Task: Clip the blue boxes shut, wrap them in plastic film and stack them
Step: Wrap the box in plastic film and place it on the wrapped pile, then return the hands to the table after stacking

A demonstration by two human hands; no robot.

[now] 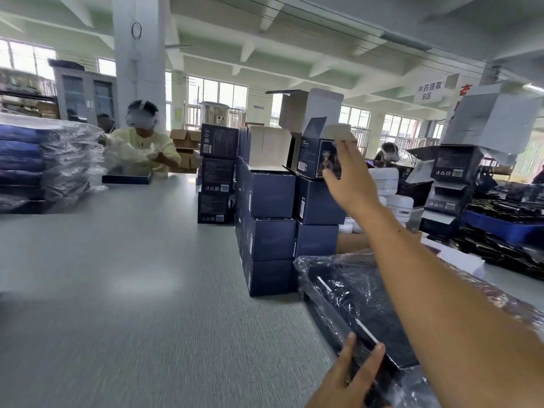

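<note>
Head view: your right fingers [346, 151] are straight and slightly spread, tips up at the white flap [338, 131] of the open blue box [319, 159]. Motion blur hides whether they actually touch it. Thumb splayed to the left, across the box's printed face. Nothing is gripped in your right hand [350, 184]; the arm reaches in from the near right.

The open blue box sits on top of the closed blue stack [272, 198], mid-table, flaps up.

Your left hand [344, 378], near bottom edge: the thumb and one finger curl over the near edge of the film-wrapped box [353, 293] and grip it. That box is flat and dark, its plastic is crinkled, and it lies on the grey table [132, 275] just right of the stack's base.

Far left: a pile of wrapped blue boxes [35, 163]. Behind it, a person in a yellow top [144, 142] handles plastic film. Far right: a blue tray [506, 228] of dark parts.
</note>
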